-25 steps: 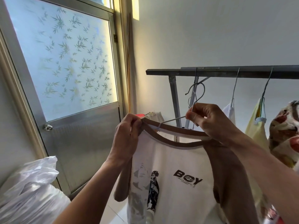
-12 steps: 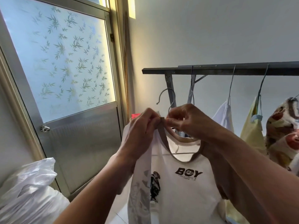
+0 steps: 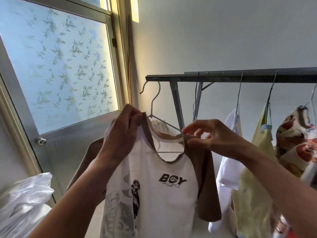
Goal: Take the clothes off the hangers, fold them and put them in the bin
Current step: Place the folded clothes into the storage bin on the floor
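Observation:
A white T-shirt (image 3: 163,194) with brown sleeves, a brown collar and a black "BOY" print hangs in front of me. My left hand (image 3: 123,133) pinches the left side of its collar. My right hand (image 3: 207,136) pinches the right side of the collar, with its other fingers spread. A thin wire hanger (image 3: 154,107) still sits inside the neck opening; its hook pokes up above the collar, off the dark metal rail (image 3: 223,77). The bin is not in view.
More clothes hang on wire hangers along the rail to the right: a white garment (image 3: 229,160), a pale yellow one (image 3: 257,169) and a floral one (image 3: 298,134). A frosted-glass door (image 3: 56,66) stands at left, with white bags (image 3: 24,203) at lower left.
My hands have drawn apart along the collar, the right moving rightward. The hanger's hook now shows higher above the neck opening. My view has tilted up slightly.

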